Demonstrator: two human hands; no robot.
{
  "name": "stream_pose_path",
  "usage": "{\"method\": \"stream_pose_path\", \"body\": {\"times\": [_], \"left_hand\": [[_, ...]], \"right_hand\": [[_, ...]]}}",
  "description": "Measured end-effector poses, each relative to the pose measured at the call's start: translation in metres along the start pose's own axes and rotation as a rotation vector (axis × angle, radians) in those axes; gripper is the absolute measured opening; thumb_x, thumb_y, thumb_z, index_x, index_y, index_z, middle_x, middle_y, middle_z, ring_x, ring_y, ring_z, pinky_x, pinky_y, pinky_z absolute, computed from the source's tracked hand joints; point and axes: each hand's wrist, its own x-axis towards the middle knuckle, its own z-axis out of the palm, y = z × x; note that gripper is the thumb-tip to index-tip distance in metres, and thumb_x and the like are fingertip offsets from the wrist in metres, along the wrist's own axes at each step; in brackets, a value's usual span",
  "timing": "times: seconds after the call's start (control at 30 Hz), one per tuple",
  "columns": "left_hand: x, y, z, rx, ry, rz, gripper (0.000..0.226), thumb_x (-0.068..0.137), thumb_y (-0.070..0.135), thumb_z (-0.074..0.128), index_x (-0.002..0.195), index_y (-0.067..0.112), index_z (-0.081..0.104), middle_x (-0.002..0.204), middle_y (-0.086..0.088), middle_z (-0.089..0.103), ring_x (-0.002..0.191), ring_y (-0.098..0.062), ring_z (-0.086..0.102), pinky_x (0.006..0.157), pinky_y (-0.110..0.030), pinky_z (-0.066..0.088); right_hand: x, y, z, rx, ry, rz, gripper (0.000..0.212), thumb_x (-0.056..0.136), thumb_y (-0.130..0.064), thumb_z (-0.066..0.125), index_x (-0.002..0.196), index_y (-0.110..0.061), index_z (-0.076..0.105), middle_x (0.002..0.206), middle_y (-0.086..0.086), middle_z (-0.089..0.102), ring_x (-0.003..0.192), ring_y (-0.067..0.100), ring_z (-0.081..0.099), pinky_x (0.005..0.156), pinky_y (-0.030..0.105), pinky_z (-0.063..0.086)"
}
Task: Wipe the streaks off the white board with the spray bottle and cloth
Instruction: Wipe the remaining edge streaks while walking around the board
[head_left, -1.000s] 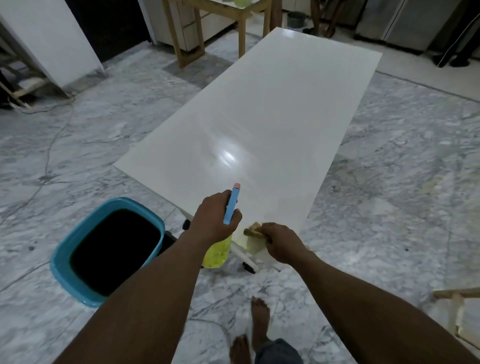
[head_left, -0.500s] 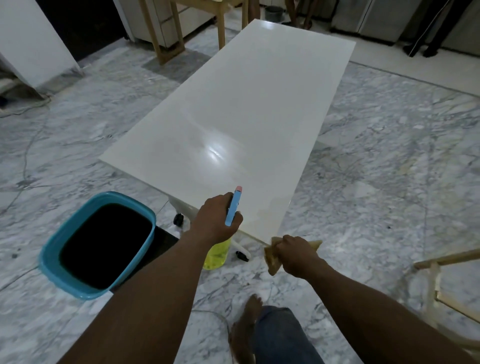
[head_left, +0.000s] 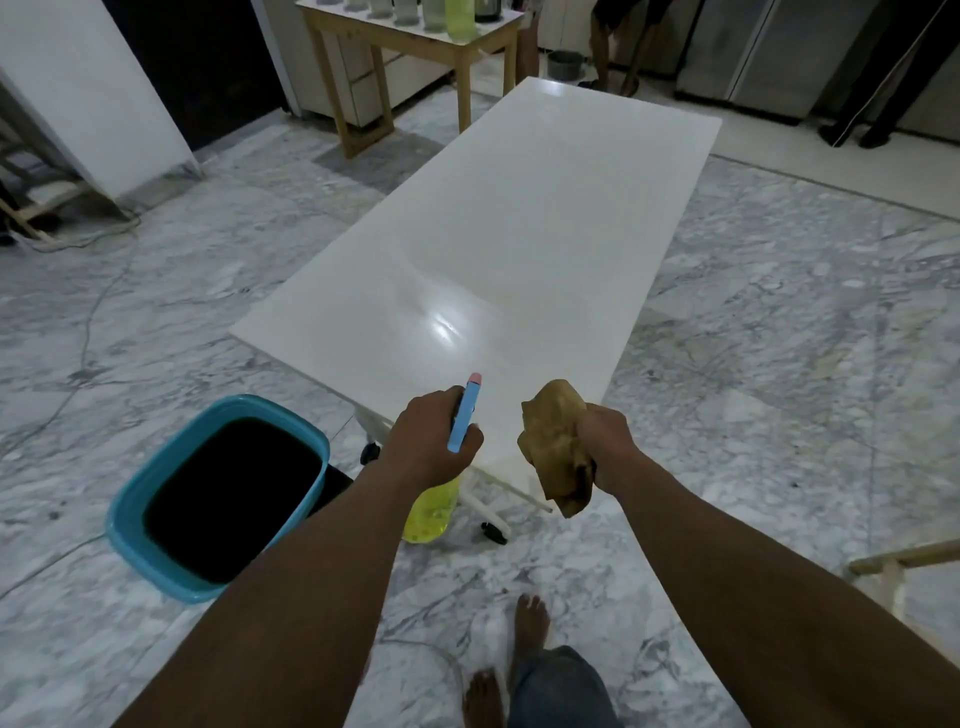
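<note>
Head view: we count two hands, one spray bottle (head_left: 464, 418), one cloth (head_left: 553, 441), one white board (head_left: 498, 249) and one blue bin (head_left: 260, 402). Our left hand (head_left: 426, 449) has its fingers curled round the bottle's neck, nozzle pointing ahead. Our right hand (head_left: 607, 447) clutches the bunched cloth just right of those fingers. The board stretches away beyond both sets of fingers, and the bin sits to their left.

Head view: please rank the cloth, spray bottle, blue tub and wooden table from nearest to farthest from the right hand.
1. The cloth: gripped in the right hand itself.
2. The spray bottle: just to the left, held in the left hand.
3. The blue tub: on the floor, farther left.
4. The wooden table: far back, near the white board's far end.
</note>
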Motion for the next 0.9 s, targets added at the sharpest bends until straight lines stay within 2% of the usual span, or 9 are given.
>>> {"method": "stream_pose_path", "body": {"times": [0.13,0.2,0.27,0.33,0.53,0.63,0.73,0.8,0.9], "left_hand": [[0.010,-0.002,-0.019,0.004,0.018,-0.017,0.024,0.089,0.024,0.061,0.099,0.002,0.062,0.081,-0.015,0.067,0.072,-0.034,0.064,0.071,-0.051,0.055],[0.017,-0.004,-0.029,0.011,0.053,-0.018,0.030,0.086,0.029,0.057,0.098,0.002,0.062,0.080,-0.015,0.067,0.070,-0.033,0.063,0.070,-0.051,0.055],[0.024,-0.006,-0.041,0.031,0.077,-0.028,0.026,0.089,0.026,0.061,0.098,0.002,0.062,0.080,-0.014,0.067,0.070,-0.032,0.063,0.069,-0.050,0.056],[0.027,-0.011,-0.051,0.046,0.108,-0.028,0.020,0.091,0.021,0.065,0.099,0.003,0.063,0.081,-0.013,0.067,0.070,-0.031,0.063,0.069,-0.049,0.056],[0.020,-0.033,-0.080,0.071,0.162,-0.087,0.020,0.091,0.023,0.066,0.101,0.006,0.062,0.083,-0.012,0.067,0.072,-0.029,0.063,0.071,-0.047,0.055],[0.009,-0.049,-0.099,0.078,0.158,-0.102,0.020,0.092,0.023,0.066,0.103,0.006,0.062,0.086,-0.013,0.068,0.074,-0.030,0.064,0.072,-0.047,0.055],[-0.006,-0.066,-0.122,0.081,0.164,-0.099,0.021,0.093,0.023,0.067,0.106,0.007,0.064,0.086,-0.009,0.067,0.074,-0.027,0.062,0.069,-0.040,0.051],[-0.016,-0.082,-0.140,0.081,0.190,-0.080,0.022,0.093,0.022,0.067,0.109,0.007,0.065,0.083,-0.003,0.063,0.072,-0.022,0.058,0.066,-0.032,0.041],[-0.039,-0.108,-0.172,0.093,0.219,-0.024,0.023,0.093,0.021,0.067,0.112,0.007,0.065,0.085,0.003,0.059,0.074,-0.017,0.054,0.068,-0.026,0.036]], "right_hand": [[0.008,-0.023,0.012,0.037,0.003,0.043,0.020,0.093,-0.007,0.046,0.092,-0.002,0.065,0.096,0.016,0.067,0.087,0.030,0.062,0.078,0.040,0.050],[0.016,-0.035,0.018,0.044,-0.012,0.064,0.023,0.092,-0.007,0.045,0.098,-0.002,0.067,0.103,0.018,0.069,0.091,0.031,0.065,0.078,0.040,0.052],[0.023,-0.047,0.029,0.049,-0.058,0.083,0.025,0.092,-0.007,0.045,0.106,-0.003,0.066,0.109,0.018,0.070,0.098,0.033,0.067,0.081,0.042,0.055],[0.026,-0.058,0.042,0.057,-0.089,0.075,0.021,0.093,-0.006,0.045,0.102,-0.004,0.064,0.106,0.017,0.069,0.095,0.032,0.067,0.084,0.044,0.055],[0.015,-0.079,0.087,0.086,-0.211,0.072,0.021,0.093,-0.004,0.045,0.104,-0.004,0.062,0.105,0.016,0.067,0.094,0.031,0.066,0.073,0.040,0.055],[0.003,-0.085,0.114,0.100,-0.247,0.068,0.020,0.091,-0.003,0.044,0.104,-0.004,0.060,0.105,0.015,0.066,0.093,0.030,0.065,0.080,0.043,0.054],[-0.014,-0.086,0.140,0.109,-0.253,0.060,0.020,0.091,-0.003,0.045,0.105,-0.004,0.059,0.103,0.015,0.065,0.094,0.030,0.065,0.087,0.045,0.053],[-0.030,-0.086,0.162,0.109,-0.250,0.041,0.021,0.090,-0.003,0.045,0.107,-0.002,0.059,0.105,0.017,0.065,0.095,0.031,0.065,0.090,0.046,0.053],[-0.060,-0.083,0.198,0.153,-0.277,-0.001,0.022,0.091,-0.003,0.044,0.108,0.001,0.058,0.105,0.017,0.065,0.095,0.030,0.064,0.090,0.045,0.053]]}}
